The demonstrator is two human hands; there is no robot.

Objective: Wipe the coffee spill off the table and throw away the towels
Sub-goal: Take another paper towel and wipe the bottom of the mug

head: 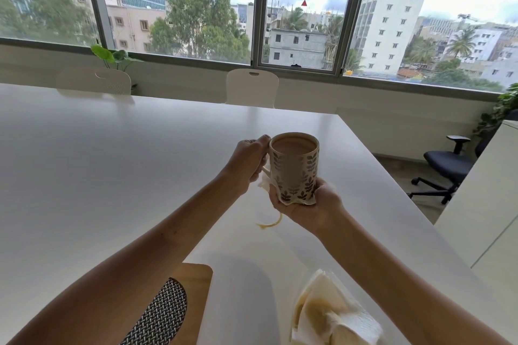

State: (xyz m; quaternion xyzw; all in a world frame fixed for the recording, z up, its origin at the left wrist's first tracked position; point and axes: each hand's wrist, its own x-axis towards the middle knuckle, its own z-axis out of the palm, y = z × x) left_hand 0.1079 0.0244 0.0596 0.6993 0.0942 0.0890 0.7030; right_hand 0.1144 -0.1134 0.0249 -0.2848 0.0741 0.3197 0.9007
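Mug (294, 165): one, ceramic, beige with a dark leaf print, cylindrical, upright, held above the table; milky brown coffee near the brim.
Left hand (249, 165): one, fingers curled through the mug's handle, thumb at the rim.
Right hand (308, 204): one, palm up, cupped under the mug's base, fingers wrapped round the lower wall with a towel between palm and mug.
Towel (301, 199): one in the right hand, thin white paper, crumpled, a corner sticking out at the left below the handle.
Spill (270, 223): one, a thin curved tan streak on the table, right below the raised mug, partly hidden by the right hand.
Used towels (333, 314): one heap at the near right edge of the table, well apart from the spill; soft white paper, folded and wrinkled, blotched yellow-brown; number of sheets cannot be told.
Table (112, 162): one, smooth, white, glossy, with a square far corner.
Board (196, 288): one, wood, rounded corner, near edge of the table, partly under the left arm.
Mat (162, 314): one, black-and-white weave, rounded, lying on the board.
Chairs (252, 87): two white, moulded, each with a slot in the back, beyond the table; one black swivel chair at the right.
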